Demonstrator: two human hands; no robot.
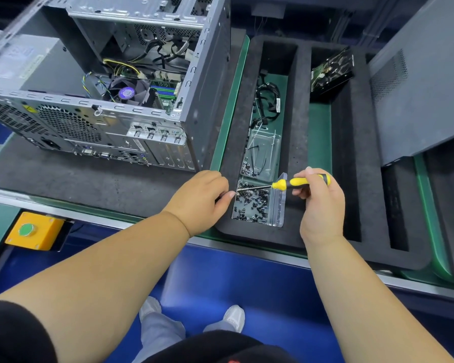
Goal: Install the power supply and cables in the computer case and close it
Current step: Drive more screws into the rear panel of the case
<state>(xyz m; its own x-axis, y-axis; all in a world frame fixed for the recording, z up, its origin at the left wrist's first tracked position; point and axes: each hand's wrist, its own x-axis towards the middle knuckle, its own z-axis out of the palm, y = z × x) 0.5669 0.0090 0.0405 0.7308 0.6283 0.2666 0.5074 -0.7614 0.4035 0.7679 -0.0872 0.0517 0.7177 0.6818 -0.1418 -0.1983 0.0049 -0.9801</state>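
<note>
The right hand (321,203) curls its grip round the yellow handle of a screwdriver (286,184). The tool's long axis lies nearly level, shaft pointing left over a clear tray of black screws (252,201). The left hand (205,197) meets the tip with fingers curled; whether it pinches a screw cannot be told. Both hover over a black foam tray (302,153). The computer case (110,82) lies open-side-up on the bench (89,182), well left; its side panel (419,100) leans at far right.
</note>
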